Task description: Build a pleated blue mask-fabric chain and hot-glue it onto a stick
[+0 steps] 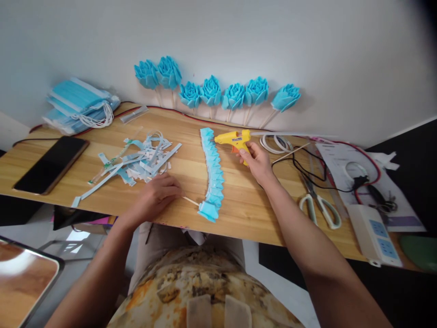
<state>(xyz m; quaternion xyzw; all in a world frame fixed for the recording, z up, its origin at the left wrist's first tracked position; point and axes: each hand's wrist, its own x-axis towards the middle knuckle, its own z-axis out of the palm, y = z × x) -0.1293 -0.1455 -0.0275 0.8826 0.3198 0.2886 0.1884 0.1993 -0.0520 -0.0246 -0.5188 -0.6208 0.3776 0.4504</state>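
My right hand [256, 160] is wrapped round the handle of a yellow glue gun [229, 137]. Its nozzle points left, at the far end of a pleated light-blue strip [213, 166] that lies in a slight curve across the table. At the strip's near end a bud of the same blue material [208, 211] sits on a thin wooden stick [191, 200]. The other end of that stick is pinched in the fingers of my left hand [162, 193], low over the tabletop. A pile of cut blue and white scraps [145, 157] lies beyond my left hand.
Several blue flowers on sticks [234, 96] lean against the wall. Face masks [77, 102] and a phone [51, 165] lie at left. Scissors [319, 205], a power strip [373, 234], a printed sheet [396, 198] and a black cable [302, 171] are at right.
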